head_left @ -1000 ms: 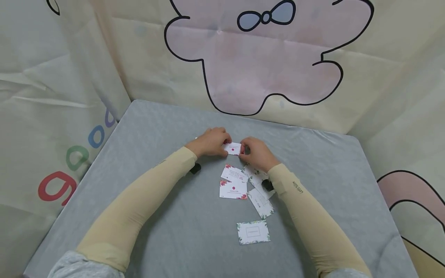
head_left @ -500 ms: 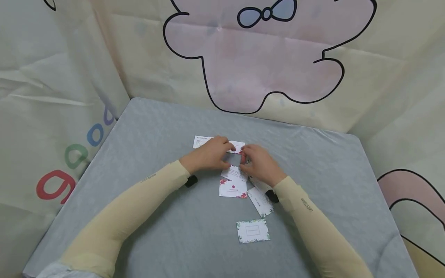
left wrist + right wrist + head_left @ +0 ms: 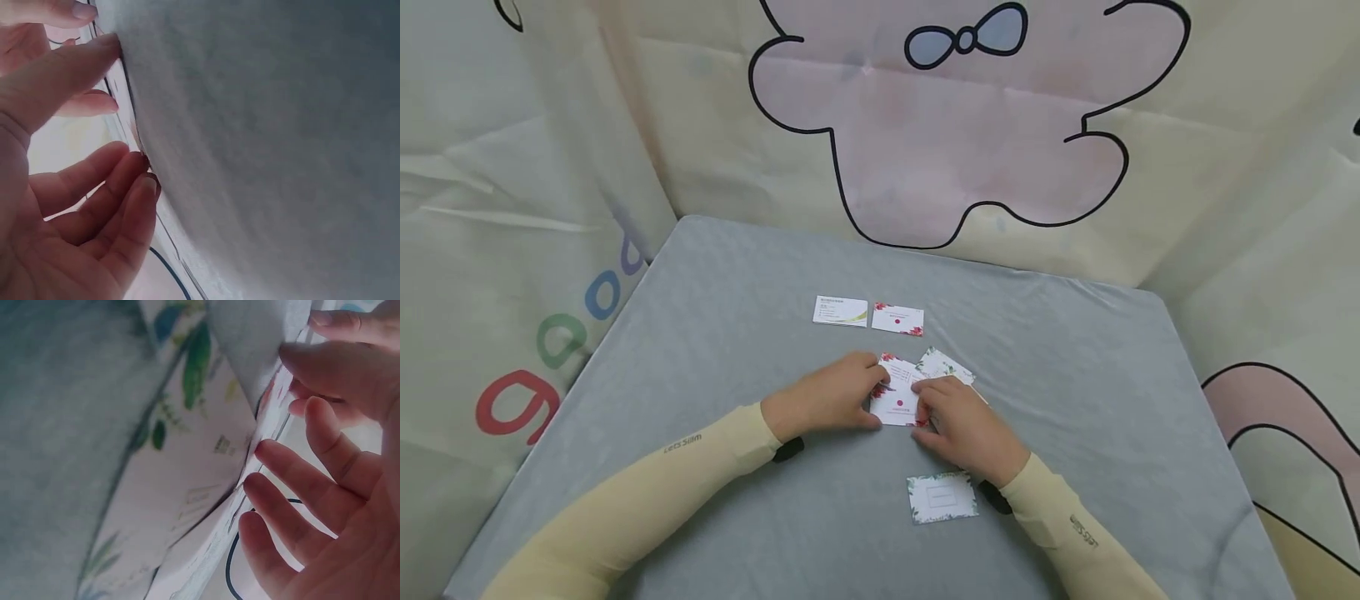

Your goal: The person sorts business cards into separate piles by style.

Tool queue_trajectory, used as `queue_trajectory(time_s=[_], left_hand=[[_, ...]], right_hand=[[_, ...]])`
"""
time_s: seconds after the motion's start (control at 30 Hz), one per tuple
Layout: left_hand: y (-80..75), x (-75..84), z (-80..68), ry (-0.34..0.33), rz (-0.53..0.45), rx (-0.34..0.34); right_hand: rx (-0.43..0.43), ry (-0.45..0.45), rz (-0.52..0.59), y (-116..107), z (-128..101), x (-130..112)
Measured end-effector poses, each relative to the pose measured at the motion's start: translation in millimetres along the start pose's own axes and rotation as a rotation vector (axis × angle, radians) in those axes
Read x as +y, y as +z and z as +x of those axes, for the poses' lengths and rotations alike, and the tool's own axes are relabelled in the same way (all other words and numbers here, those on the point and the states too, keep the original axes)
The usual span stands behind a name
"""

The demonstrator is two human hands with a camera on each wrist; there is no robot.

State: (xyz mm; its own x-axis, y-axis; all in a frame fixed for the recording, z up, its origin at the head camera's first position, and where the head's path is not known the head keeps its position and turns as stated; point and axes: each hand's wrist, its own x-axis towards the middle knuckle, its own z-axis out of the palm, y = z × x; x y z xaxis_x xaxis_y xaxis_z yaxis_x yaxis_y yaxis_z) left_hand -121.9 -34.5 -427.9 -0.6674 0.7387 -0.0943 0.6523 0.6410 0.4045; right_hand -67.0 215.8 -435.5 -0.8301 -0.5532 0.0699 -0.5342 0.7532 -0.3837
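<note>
A white card with red flowers (image 3: 897,403) lies mid-table, overlapping another red-flowered card (image 3: 897,367) just above it. My left hand (image 3: 835,393) is at its left side, thumb by the lower corner and fingertips near the upper edge. From the right, my right hand (image 3: 958,425) reaches over the card's right edge, thumb and fingers apart. In the right wrist view, a green-leaf card (image 3: 187,462) lies beneath the right hand, whose fingertips (image 3: 265,450) are right at the cards. Part of the green-leaf cards (image 3: 943,365) is hidden by that hand.
Farther back, a white card with a yellow-green corner (image 3: 840,311) lies beside a red-flowered card (image 3: 898,319). Nearer me is a green-leaf bordered card (image 3: 942,497). The grey cloth-covered table (image 3: 737,283) meets printed fabric walls (image 3: 985,150) behind and at both sides.
Both hands have left the red-flowered card in the back row, which now lies beside the white and yellow-green one. They have come nearer to me, onto the middle cards.
</note>
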Motion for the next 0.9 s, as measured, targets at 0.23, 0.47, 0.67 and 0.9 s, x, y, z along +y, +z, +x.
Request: queue_trajectory(time_s=[0.23,0.47,0.67,0.9], left_hand=[[2.5,-1.5,2.8,-0.01,-0.024,-0.007],[-2.3,-5.2,-1.5,0.003,-0.062,-0.002],[-9.9,-14.2,7.8,-0.005,-0.043,0.01],[-28.8,-37.9,44.5,-0.053,0.059,0.036]], right_hand=[[0.008,0.009,0.014,2,1,0],[0.047,-0.03,0.002,2,4,0],[0.064,-0.049,0.0,-2,19,6],[0.02,0.075,0.014,-10,64,33]])
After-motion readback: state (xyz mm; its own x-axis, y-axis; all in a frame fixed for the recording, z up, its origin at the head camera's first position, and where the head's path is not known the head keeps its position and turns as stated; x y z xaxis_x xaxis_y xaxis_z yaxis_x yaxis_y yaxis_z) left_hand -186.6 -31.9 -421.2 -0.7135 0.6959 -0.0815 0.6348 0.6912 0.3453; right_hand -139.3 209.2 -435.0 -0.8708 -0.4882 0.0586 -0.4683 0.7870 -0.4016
